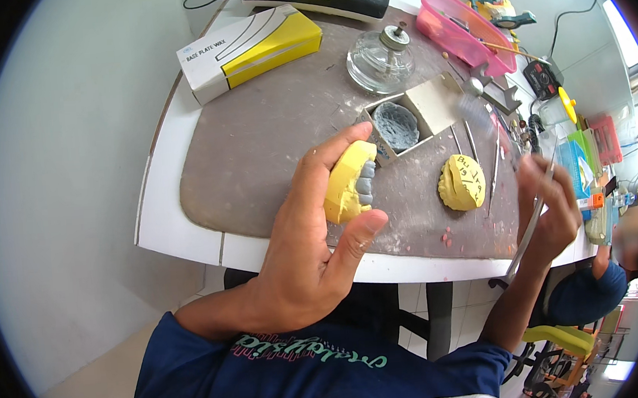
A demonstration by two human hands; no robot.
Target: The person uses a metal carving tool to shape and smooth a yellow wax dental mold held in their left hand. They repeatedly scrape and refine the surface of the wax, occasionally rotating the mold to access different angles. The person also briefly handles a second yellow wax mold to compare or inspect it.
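Observation:
My left hand (297, 252) grips a yellow dental cast (342, 186) between thumb and fingers, over the near part of the bench. Grey wax teeth (365, 182) stand along the cast's right side. To the right, my right hand (551, 205) is raised and smeared by motion, its fingers closed on a slim metal carving tool (527, 240). The tool is apart from the cast. Between the hands, a second yellow cast (462, 183) with handwriting on it lies on the bench. Just beyond the held cast sits an open carton (431, 107) containing a lump of grey wax (397, 125).
A glass spirit burner (380, 61) stands behind the carton. At the back left lies a white-and-yellow box (253, 52); a pink tray (463, 33) holds tools at the back right. Several metal instruments (496, 164) lie right of the second cast. Another person (588, 291) sits far right.

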